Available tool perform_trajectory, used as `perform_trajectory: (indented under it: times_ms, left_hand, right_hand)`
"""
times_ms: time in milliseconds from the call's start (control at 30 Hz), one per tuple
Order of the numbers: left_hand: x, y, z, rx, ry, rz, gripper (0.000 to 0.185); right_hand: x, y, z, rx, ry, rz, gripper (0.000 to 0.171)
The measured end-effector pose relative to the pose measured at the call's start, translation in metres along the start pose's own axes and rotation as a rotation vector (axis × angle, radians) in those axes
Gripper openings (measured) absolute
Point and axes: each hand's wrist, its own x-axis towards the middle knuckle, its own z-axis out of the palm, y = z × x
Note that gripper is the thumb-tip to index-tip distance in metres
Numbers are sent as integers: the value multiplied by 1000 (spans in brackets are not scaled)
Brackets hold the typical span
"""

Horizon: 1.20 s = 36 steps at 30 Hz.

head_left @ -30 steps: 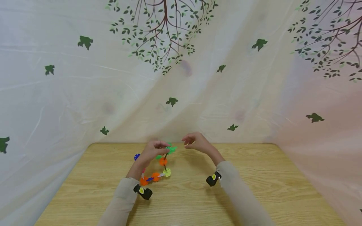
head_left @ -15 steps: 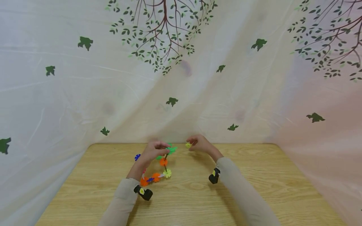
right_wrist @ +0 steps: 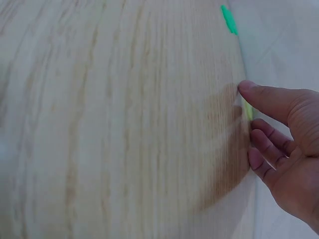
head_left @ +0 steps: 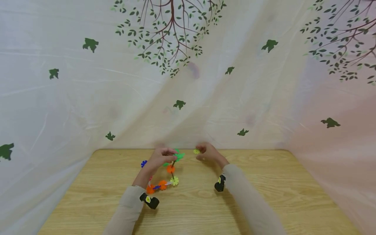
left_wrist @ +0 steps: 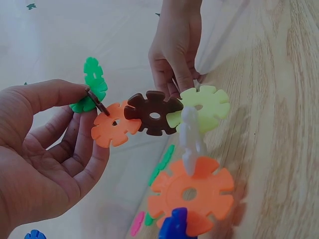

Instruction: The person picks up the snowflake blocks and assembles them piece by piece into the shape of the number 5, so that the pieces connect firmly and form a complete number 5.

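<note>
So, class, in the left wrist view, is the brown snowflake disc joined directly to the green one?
No: the brown disc sits between an orange disc and a pale yellow disc, apart from the green disc.

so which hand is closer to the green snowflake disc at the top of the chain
Left. The left hand pinches the chain right at the green snowflake disc. The right hand is off to the side, apart from it, holding a loose yellow disc.

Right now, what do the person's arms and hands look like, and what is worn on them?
Both arms wear long, loose beige sleeves, left sleeve and right sleeve, ending at the wrists. Each wrist carries a small black device with a yellow mark: left wrist device, right wrist device. The left hand and right hand are bare, without gloves; rings cannot be made out.
</note>
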Motion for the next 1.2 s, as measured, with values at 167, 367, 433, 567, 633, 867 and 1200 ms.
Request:
perform_trajectory:
  times_ms: [167, 367, 433, 567, 633, 867, 1200]
  left_hand:
    - [-2, 3, 1, -3, -14, -9, 30]
    - [-12, 23, 4, -7, -36, -6, 30]
    - [-12, 23, 4, -9, -41, -3, 30]
    - [-11, 23, 4, -15, -47, 1, 29]
    - [-11, 23, 4, -24, -47, -4, 28]
    - [-8, 21, 3, -29, -53, -15, 28]
    - [8, -2, 1, -11, -55, -28, 29]
  right_hand:
    - [1, 1, 6, -54, 23, 1, 41]
    - [0, -3, 5, -99, 34, 23, 38]
    - [-1, -4, 4, -98, 32, 23, 34]
    - [1, -4, 3, -92, 25, 39, 24]
    - [1, -3, 2, -85, 18, 42, 22]
    - [-1, -6, 1, -33, -71, 39, 23]
    - [-9, -15, 7, 57, -78, 23, 29]
